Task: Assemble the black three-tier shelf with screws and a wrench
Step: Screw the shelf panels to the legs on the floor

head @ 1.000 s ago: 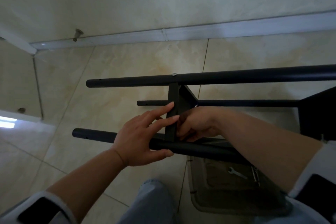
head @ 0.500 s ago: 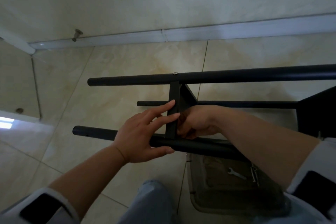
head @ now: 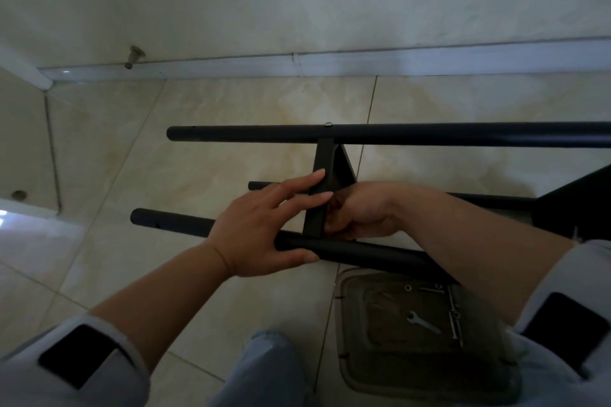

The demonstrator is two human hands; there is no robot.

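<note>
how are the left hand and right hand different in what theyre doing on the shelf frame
The left hand lies spread, its fingers straight across the upright shelf panel edge and its thumb under the near tube; the right hand is curled, its fingertips tucked in behind that panel. The left hand shows fully from above; what the right hand's fingers hold is hidden. Both work at the same joint of panel and near tube.
</note>
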